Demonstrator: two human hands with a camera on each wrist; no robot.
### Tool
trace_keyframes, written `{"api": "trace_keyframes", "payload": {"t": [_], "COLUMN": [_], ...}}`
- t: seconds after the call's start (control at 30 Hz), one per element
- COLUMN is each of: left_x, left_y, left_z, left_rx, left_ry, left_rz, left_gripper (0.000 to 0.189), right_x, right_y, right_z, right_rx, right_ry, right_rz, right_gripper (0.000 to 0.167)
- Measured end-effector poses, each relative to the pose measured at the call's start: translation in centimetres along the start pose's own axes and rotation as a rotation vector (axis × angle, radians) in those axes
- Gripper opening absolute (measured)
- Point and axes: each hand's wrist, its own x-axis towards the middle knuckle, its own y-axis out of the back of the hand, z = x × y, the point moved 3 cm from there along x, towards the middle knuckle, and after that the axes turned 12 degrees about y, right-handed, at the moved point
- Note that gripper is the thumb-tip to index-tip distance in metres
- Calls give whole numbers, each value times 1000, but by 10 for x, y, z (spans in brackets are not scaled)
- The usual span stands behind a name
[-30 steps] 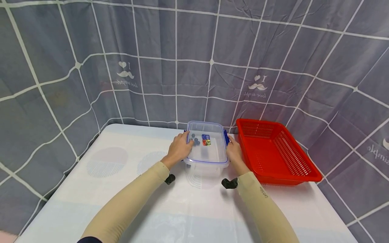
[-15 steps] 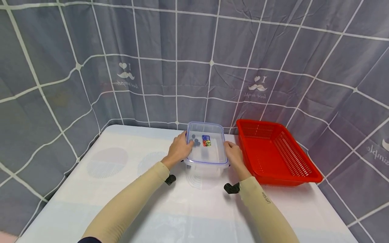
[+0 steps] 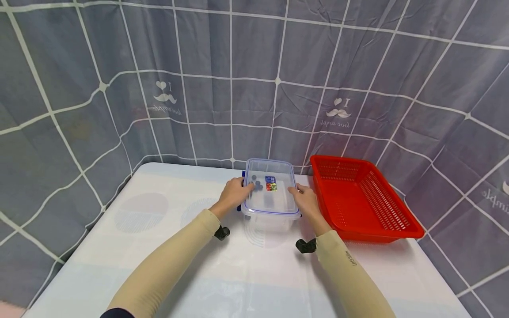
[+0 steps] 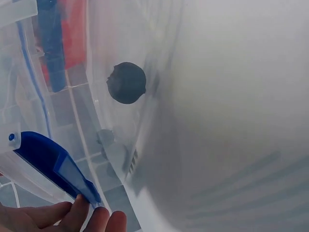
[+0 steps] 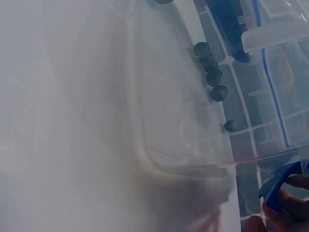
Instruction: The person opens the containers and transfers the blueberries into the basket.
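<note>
A clear food container (image 3: 272, 222) stands on the table under a clear lid (image 3: 265, 204) with a blue rim and a fruit label. Several dark round berries, like blueberries (image 4: 126, 83), lie inside. My left hand (image 3: 233, 194) holds the left edge, thumb on the lid; its fingertips touch a blue latch (image 4: 42, 158) that slants outward. My right hand (image 3: 305, 202) grips the right edge, thumb on the lid. In the right wrist view its fingers (image 5: 289, 209) are curled around another blue latch (image 5: 276, 187), angled away from the wall.
Close to the right of the container sits a red plastic basket (image 3: 351, 198) with slotted walls. A white patterned cloth covers the table (image 3: 207, 269). The grey checked curtain (image 3: 207, 106) hangs right behind the table's back edge.
The right hand has shifted along the right edge, and its thumb now lies on the lid; the latch seen there earlier is hidden. The left hand has barely moved. The container stays in place.
</note>
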Motion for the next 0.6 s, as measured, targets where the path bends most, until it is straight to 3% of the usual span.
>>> {"api": "trace_keyframes", "payload": {"t": [0.6], "left_x": [-1], "left_y": [0], "left_z": [1], "left_rx": [-11], "left_ry": [-26], "left_rz": [-21], "left_gripper": [55], "right_x": [4], "right_y": [-1], "right_z": [1], "right_rx": [16], "right_ry": [96], "right_rz": [84], "right_gripper": [57]}}
